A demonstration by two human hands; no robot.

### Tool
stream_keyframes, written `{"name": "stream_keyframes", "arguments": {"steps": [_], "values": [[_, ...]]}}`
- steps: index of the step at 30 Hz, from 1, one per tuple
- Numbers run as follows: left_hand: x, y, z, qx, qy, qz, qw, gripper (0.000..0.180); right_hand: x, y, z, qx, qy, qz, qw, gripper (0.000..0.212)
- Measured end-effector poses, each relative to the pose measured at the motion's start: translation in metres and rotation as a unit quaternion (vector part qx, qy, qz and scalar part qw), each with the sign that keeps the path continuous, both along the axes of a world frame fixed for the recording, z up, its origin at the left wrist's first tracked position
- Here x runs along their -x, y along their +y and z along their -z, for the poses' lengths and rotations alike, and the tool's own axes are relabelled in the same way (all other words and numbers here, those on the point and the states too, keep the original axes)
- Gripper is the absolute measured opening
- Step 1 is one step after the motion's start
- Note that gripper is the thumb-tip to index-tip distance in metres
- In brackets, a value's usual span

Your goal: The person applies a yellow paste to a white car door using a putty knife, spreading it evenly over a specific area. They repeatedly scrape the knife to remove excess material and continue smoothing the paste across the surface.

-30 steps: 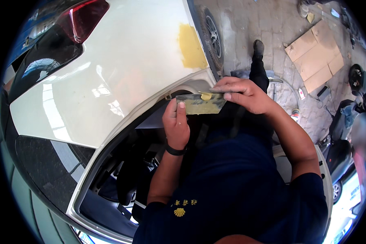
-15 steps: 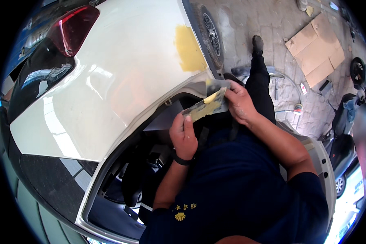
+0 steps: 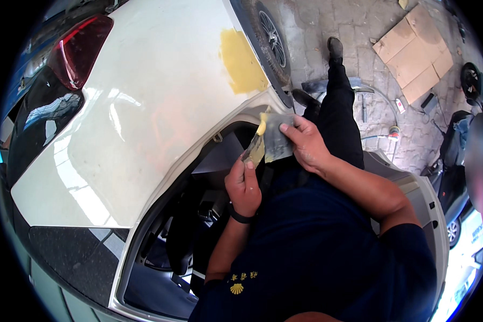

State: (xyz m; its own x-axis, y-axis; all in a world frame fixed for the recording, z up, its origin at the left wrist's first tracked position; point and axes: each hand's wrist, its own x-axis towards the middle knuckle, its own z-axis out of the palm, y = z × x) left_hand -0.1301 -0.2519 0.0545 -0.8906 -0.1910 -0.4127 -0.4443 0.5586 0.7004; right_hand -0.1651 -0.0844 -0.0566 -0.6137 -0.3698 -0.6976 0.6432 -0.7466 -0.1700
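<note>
With the hands at the dial's centre, the white car body [image 3: 145,107] spreads toward ten o'clock, flattened cardboard [image 3: 416,53] lies toward two, and a yellow patch [image 3: 242,61] marks the car near half past eleven. The right hand [image 3: 308,142] grasps a broad grey plate [image 3: 279,138] between thumb and fingers; the left hand [image 3: 243,188] pinches a smeared spreader [image 3: 256,153] by its lower end, close at nine o'clock to the plate. Whether their edges touch is hard to tell from this angle. Yellow paste [image 3: 261,127] sits near the spreader's top. Working it cleanly should take a shallow tilt, light even pressure and a steady plate.
</note>
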Motion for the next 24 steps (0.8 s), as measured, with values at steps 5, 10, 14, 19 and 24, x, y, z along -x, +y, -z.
{"name": "stream_keyframes", "arguments": {"steps": [5, 10, 14, 19, 24], "values": [[0.003, -0.004, 0.001, 0.052, -0.076, 0.065, 0.994, 0.030, 0.011, -0.001, 0.006, -0.041, 0.107, -0.080, 0.990, 0.027], [-0.015, -0.032, 0.003, 0.101, -0.065, 0.003, 0.993, 0.029, 0.072, 0.006, 0.064, -0.159, 0.065, 0.003, 0.985, 0.029], [-0.012, -0.036, 0.000, 0.075, -0.053, -0.021, 0.996, 0.029, 0.073, -0.024, 0.106, -0.319, 0.120, -0.033, 0.940, 0.029], [-0.029, -0.048, 0.009, 0.065, -0.095, -0.037, 0.993, 0.028, 0.067, -0.060, 0.071, -0.501, 0.268, -0.050, 0.822, 0.034], [-0.029, -0.049, 0.019, 0.076, -0.116, -0.018, 0.990, 0.028, 0.039, -0.063, 0.045, -0.486, 0.340, -0.066, 0.802, 0.033]]}}
